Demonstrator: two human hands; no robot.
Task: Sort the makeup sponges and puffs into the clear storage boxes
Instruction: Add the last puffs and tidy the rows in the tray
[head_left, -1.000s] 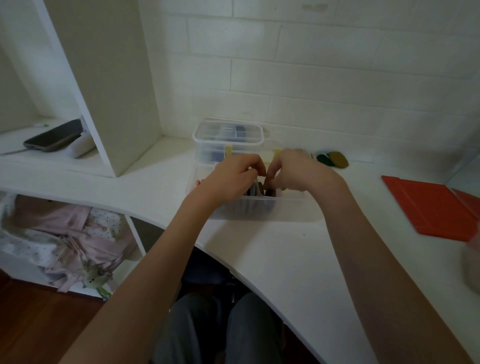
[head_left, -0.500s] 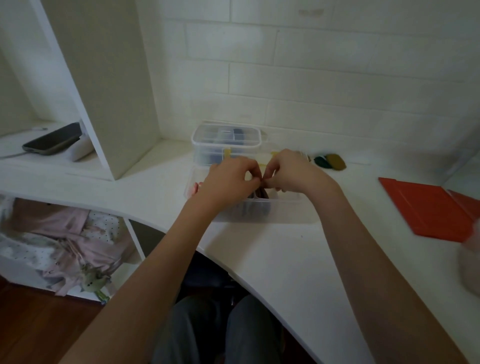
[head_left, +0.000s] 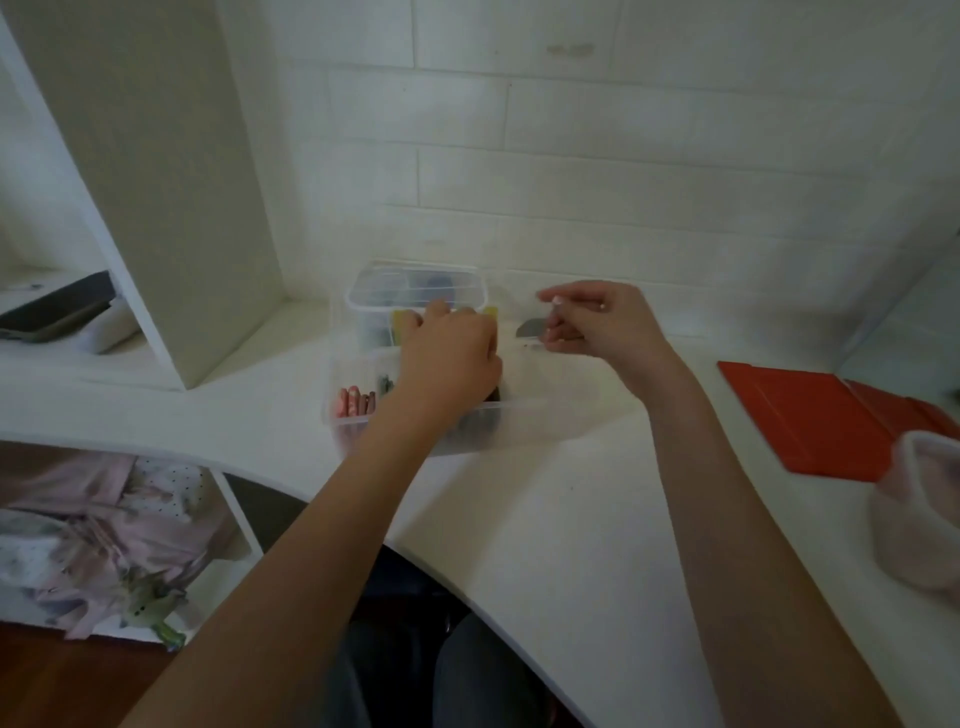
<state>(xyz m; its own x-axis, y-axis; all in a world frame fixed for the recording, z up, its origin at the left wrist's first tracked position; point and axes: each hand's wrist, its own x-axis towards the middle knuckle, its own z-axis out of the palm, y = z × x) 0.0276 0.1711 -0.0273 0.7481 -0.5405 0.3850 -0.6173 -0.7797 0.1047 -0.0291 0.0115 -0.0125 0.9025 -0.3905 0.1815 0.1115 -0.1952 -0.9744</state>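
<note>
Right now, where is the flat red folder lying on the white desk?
In the head view, the flat red folder lies on the white desk at the far right, beyond the right hand and beside a round clear container.

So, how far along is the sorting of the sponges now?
Partly done. Pink sponges already stand in the open box, and the lidded box behind holds items. In hand: the left hand reaches into the open box. Left: the right hand reaches toward a grey piece on the desk.
</note>
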